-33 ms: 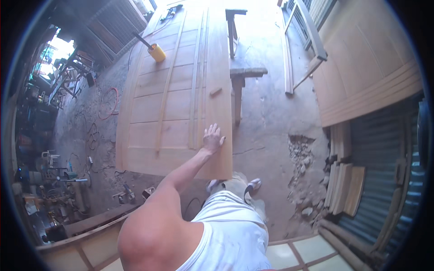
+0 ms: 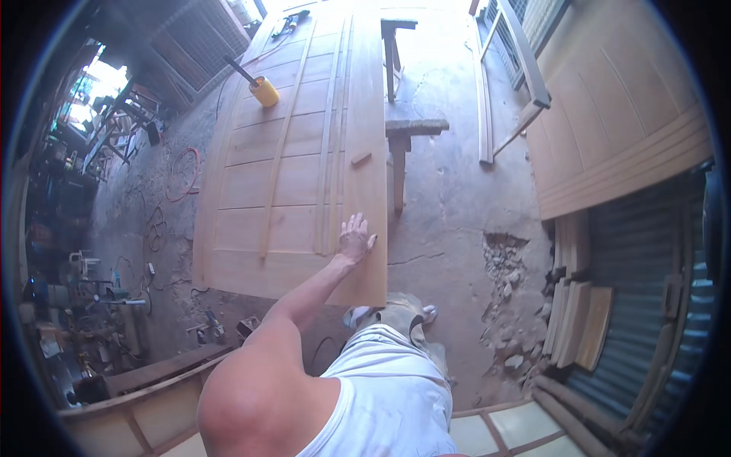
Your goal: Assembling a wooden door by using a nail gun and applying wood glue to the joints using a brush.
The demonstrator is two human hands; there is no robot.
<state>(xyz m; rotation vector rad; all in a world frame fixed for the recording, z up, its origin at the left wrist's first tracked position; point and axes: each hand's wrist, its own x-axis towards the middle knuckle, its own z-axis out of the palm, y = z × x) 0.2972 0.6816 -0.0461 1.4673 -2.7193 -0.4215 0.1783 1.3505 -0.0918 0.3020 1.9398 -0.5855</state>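
Flat on the door [image 2: 293, 175] lies my left hand [image 2: 355, 239], fingers spread and palm down, pressing near its near right corner rather than gripping anything. My right hand is out of view, so I cannot tell how it stands.

That door rests flat, raised off the dirt floor [image 2: 449, 198], with a wooden stool [image 2: 403, 137] just beside its right edge. Its long axis runs straight away from me, near end just in front of my legs, far end up by the drill [image 2: 289, 21]. I judge it heavy and stiff: a solid panelled slab, unlikely to flex, awkward for one person. The bare wood looks dry and matt, so not slippery, though the edges could dent if knocked. Loose strips [image 2: 329, 145] lie lengthwise on top, along with a small block [image 2: 361, 158] and a yellow mallet [image 2: 263, 90]; these would slide off if it tipped. Best hold, I reckon, is along the long side edges, hands well apart.
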